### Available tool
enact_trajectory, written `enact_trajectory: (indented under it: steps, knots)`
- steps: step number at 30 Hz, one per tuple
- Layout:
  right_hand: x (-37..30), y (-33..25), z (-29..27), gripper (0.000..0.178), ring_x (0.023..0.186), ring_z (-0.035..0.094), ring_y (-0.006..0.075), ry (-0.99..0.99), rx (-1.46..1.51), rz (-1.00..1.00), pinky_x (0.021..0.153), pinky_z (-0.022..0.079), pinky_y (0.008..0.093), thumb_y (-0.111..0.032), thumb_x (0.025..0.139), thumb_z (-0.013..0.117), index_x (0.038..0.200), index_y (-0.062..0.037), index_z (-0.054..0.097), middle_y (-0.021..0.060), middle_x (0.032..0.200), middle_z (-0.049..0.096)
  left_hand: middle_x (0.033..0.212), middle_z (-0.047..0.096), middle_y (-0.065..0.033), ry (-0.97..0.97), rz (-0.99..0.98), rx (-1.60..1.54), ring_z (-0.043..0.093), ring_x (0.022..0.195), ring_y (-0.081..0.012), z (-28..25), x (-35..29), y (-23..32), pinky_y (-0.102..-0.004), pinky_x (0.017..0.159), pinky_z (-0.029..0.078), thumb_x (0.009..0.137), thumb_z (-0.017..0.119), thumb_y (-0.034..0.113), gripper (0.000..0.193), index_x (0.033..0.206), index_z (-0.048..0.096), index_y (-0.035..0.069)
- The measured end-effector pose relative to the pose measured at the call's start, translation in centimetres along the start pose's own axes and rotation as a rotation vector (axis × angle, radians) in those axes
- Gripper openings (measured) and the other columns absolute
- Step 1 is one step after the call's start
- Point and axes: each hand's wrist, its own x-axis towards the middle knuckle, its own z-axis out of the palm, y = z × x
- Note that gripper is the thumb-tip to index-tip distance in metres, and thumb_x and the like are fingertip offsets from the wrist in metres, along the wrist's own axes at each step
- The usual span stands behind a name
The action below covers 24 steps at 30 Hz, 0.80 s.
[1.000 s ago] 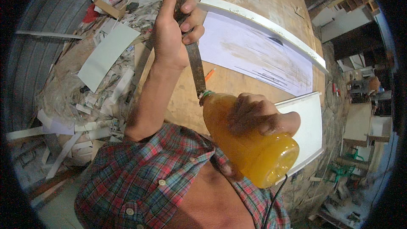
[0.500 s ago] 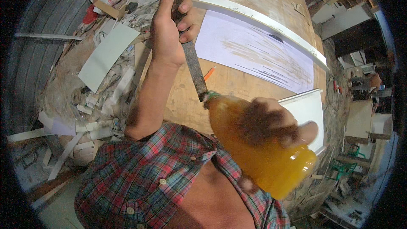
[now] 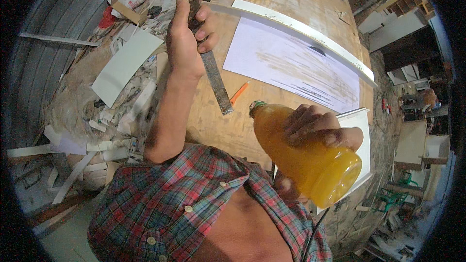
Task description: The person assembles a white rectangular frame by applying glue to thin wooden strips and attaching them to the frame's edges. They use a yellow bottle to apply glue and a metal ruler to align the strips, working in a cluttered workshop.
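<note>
My left hand (image 3: 187, 36) grips a long, dark, speckled flat bar (image 3: 213, 75), held up at a slant over the wooden worktop (image 3: 204, 121). Its lower end stops close to an orange pencil-like tool (image 3: 240, 92). Wrapped around a plastic bottle of yellow-orange stuff (image 3: 276, 126) is my right hand (image 3: 310, 123). The bottle is tilted, its narrow greenish neck toward the bar's lower end and its base toward the lower right. A small gap separates neck and bar.
On the worktop lies a pale lilac sheet (image 3: 291, 63) with brown smears and dark strips. A long white strip (image 3: 301, 34) runs along its far side. White panels (image 3: 359, 121) stand at the right. Scraps and a pale board (image 3: 127, 65) clutter the left.
The bottle has moved right and turned slightly, so its neck has come away from the bar's lower end. My left hand and the bar have shifted a little left.
</note>
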Motion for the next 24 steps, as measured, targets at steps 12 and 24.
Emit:
enact_trajectory:
  steps: [12,24]
  knots:
    - [-1.7,6.0,-13.9,0.064,0.087,0.060,0.0223,0.233,-0.857,-0.017,0.076,0.051,0.0341,-0.019,0.063,0.092,0.113,-0.0004,0.055,0.0100,0.099,0.058,0.082,0.055,0.0000,0.054,-0.111,0.665,0.052,0.055,-0.0100,-12.6,-0.7,-3.1,-0.0266,0.051,0.045,0.104,0.044,0.042,0.042,0.114,0.057,0.003]
    - [-17.4,-1.0,-22.8,0.054,0.086,0.061,0.0243,0.595,-1.039,0.585,0.078,0.054,0.0356,-0.009,0.072,0.082,0.116,0.0031,0.054,0.0118,0.100,0.059,0.087,0.063,-0.0105,-0.204,-0.682,1.606,0.062,0.074,-0.0205,-40.0,-13.2,3.0,-0.0406,0.069,0.050,0.102,0.047,0.026,0.030,0.113,0.059,0.001]
